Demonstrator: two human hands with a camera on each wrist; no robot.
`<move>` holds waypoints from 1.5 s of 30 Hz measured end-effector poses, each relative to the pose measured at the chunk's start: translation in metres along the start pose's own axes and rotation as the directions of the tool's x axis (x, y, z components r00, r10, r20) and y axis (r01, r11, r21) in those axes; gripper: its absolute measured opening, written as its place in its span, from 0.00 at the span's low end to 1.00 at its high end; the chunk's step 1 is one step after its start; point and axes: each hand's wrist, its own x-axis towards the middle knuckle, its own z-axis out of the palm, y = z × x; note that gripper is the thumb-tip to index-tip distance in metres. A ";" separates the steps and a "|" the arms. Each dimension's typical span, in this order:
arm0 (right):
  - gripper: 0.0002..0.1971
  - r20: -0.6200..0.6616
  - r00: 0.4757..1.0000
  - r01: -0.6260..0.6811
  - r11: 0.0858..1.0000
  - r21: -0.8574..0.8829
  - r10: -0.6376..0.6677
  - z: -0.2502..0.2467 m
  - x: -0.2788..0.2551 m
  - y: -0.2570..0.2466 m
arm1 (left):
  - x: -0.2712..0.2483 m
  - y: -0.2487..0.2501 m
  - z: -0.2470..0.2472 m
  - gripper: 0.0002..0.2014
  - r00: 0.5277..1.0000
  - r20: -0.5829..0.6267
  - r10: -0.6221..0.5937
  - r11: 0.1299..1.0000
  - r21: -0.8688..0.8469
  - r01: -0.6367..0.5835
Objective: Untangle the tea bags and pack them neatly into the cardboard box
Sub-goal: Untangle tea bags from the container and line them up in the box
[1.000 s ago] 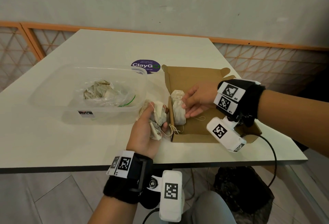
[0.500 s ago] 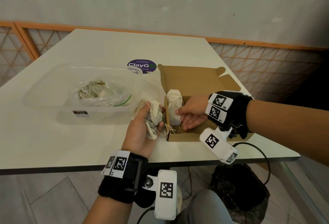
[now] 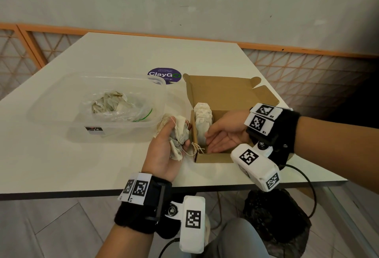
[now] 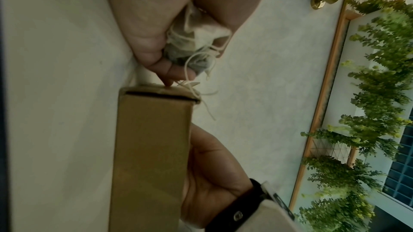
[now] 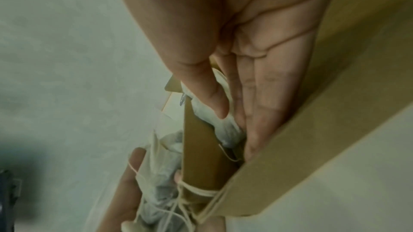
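right hand (image 3: 224,134) now palm-up in box (image 3: 229,93); tub (image 3: 51,112) left.

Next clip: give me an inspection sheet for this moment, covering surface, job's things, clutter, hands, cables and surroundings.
Surface: white table, a purple ClayGo sticker near its far side.
Job's things: open cardboard box with packed tea bags upright against its left wall; tangled tea bags held; more in a plastic bag inside a clear plastic container.
Clutter: nothing seen.
Hands: left hand grips the tangled tea bags; right hand flat-fingered inside the box against the packed ones.
Cables: black cable from the right wrist.
Surroundings: grey wall, orange lattice railing, hanging plants.
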 end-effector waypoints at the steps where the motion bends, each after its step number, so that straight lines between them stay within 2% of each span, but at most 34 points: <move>1: 0.09 0.006 1.000 0.004 1.000 0.026 -0.004 0.001 0.000 0.000 | 0.000 0.000 0.000 0.26 1.000 -0.002 0.001 1.000 -0.001 -0.001; 6: 0.10 -0.013 0.999 0.036 0.999 -0.009 -0.036 -0.004 -0.002 0.004 | 0.000 0.000 0.000 0.24 1.000 -0.020 -0.001 1.000 -0.008 0.001; 9: 0.09 0.019 0.997 0.071 0.995 -0.075 -0.070 -0.001 -0.004 0.008 | 0.000 0.000 0.000 0.28 1.000 -0.023 -0.001 1.000 -0.008 0.001; 13: 0.09 -0.004 0.990 0.139 0.990 -0.015 -0.139 0.001 -0.005 0.006 | -0.001 0.000 0.001 0.27 1.000 -0.014 0.016 1.000 -0.001 -0.016; 17: 0.09 -0.013 0.988 0.155 0.986 -0.062 -0.156 0.000 -0.011 0.008 | -0.001 -0.001 0.002 0.28 1.000 -0.028 0.010 1.000 -0.005 -0.010; 20: 0.08 -0.060 0.974 0.214 0.973 -0.088 -0.220 -0.004 -0.017 0.009 | -0.003 0.001 0.003 0.18 1.000 -0.005 -0.013 1.000 -0.003 0.013; 22: 0.06 -0.098 0.932 0.336 0.934 -0.124 -0.349 -0.006 -0.023 0.007 | -0.008 0.003 0.004 0.16 0.999 0.039 -0.029 0.999 -0.013 0.030; 24: 0.04 -0.102 0.867 0.462 0.864 -0.201 -0.487 -0.002 -0.030 0.007 | -0.012 0.005 0.003 0.15 0.998 0.065 -0.022 0.998 -0.065 0.026; 26: 0.03 -0.081 0.818 0.531 0.803 -0.272 -0.569 0.012 -0.034 0.009 | -0.014 0.005 0.000 0.13 0.998 0.069 0.005 0.996 -0.087 0.001; 28: 0.09 -0.103 0.792 0.542 0.771 -0.333 -0.602 0.027 -0.030 0.010 | -0.016 0.005 0.001 0.14 0.995 0.096 0.012 0.997 -0.071 -0.005; 30: 0.17 -0.170 0.747 0.544 0.738 -0.398 -0.642 0.038 -0.022 0.009 | -0.019 0.004 0.003 0.15 0.992 0.123 -0.011 0.999 -0.042 0.016; 31: 0.18 -0.187 0.722 0.558 0.721 -0.411 -0.666 0.042 -0.018 0.007 | -0.020 0.004 0.004 0.16 0.992 0.126 -0.021 0.999 -0.023 0.024; 34: 0.07 -0.149 0.691 0.666 0.703 -0.251 -0.708 0.045 -0.015 0.003 | -0.020 0.004 0.005 0.17 0.987 0.161 -0.024 0.999 0.028 0.020; 36: 0.03 -0.176 0.685 0.698 0.706 -0.123 -0.707 0.040 -0.015 0.004 | -0.020 0.004 0.004 0.18 0.983 0.181 -0.011 0.998 0.061 -0.001; 40: 0.06 -0.297 0.662 0.728 0.685 0.032 -0.689 0.028 -0.013 0.010 | -0.021 0.003 0.005 0.19 0.978 0.205 0.044 0.991 0.113 -0.068; 43: 0.10 -0.275 0.671 0.738 0.657 0.153 -0.689 0.027 -0.013 0.014 | -0.023 0.001 0.006 0.16 0.977 0.201 0.073 0.978 0.177 -0.110; 45: 0.07 -0.230 0.678 0.735 0.650 0.193 -0.698 0.029 -0.012 0.015 | -0.024 0.001 0.007 0.16 0.978 0.192 0.078 0.971 0.210 -0.118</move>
